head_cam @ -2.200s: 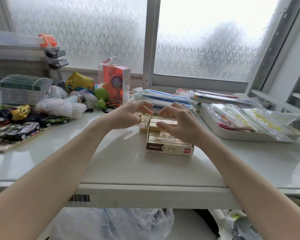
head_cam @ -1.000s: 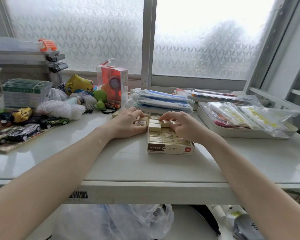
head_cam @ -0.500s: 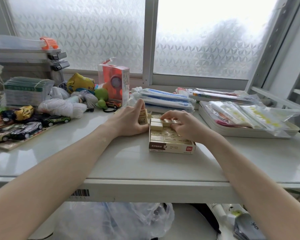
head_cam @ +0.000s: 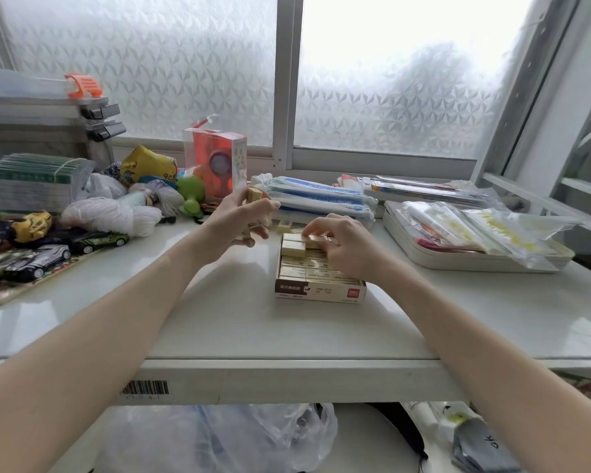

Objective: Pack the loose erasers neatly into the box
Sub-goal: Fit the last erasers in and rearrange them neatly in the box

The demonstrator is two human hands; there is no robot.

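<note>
While the eraser box sits open on the white table, the right hand rests its curled fingers on the packed erasers at the box's far end. Left of the box, the left hand, raised, pinches a loose eraser upright.

"FINE ARTS", "deli" on box

Glossy white table, cardboard box, matt erasers, frosted glass window.
</note>
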